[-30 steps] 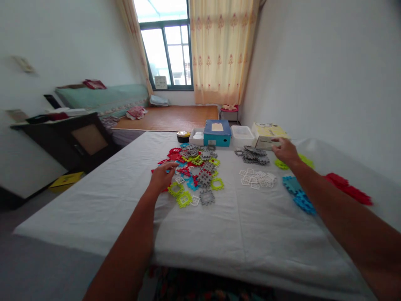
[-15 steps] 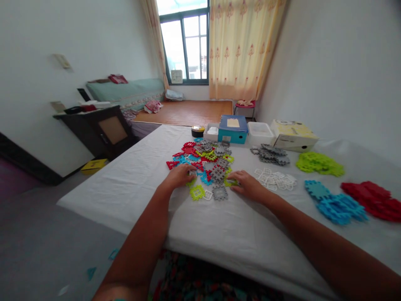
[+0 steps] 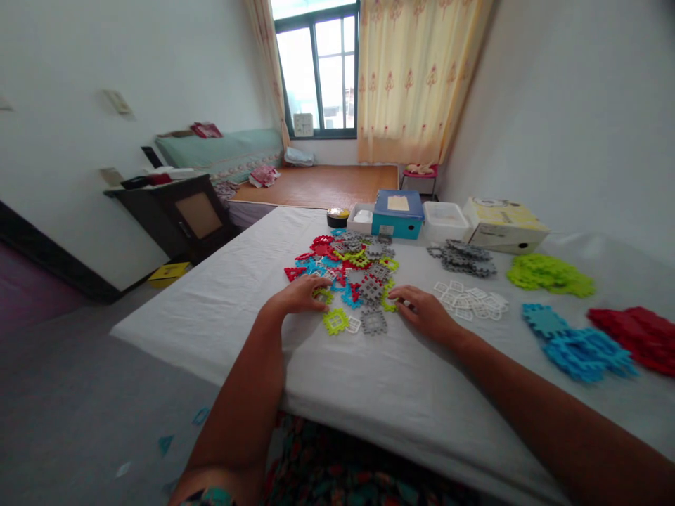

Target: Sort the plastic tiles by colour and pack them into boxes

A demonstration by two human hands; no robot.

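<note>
A mixed heap of flat plastic building pieces, red, blue, grey, white and lime green, lies on the white-covered table. My left hand [image 3: 299, 295] is at its near left side, thumb and fingers apart around a lime green piece [image 3: 323, 295]; any firm grip does not show. My right hand [image 3: 423, 309] rests at the heap's right side, fingers curved and apart, with another lime green piece [image 3: 389, 298] just beyond the fingertips. Between the hands lie a grey square piece [image 3: 374, 322], a lime green square piece [image 3: 336, 322] and a small white piece [image 3: 353, 325].
Sorted by colour on the right are a grey pile [image 3: 467, 258], a white pile [image 3: 469, 301], a lime green pile [image 3: 549, 274], a blue pile [image 3: 585, 351] and a red pile [image 3: 638, 337]. Behind stand a blue box [image 3: 398, 214], a clear tub [image 3: 446, 223] and a yellow-white box [image 3: 506, 225].
The view has shifted slightly, so things appear farther right. My left thumb has spread from the fingers, and the white piece by them no longer shows. My right fingertips have drawn back a little.
</note>
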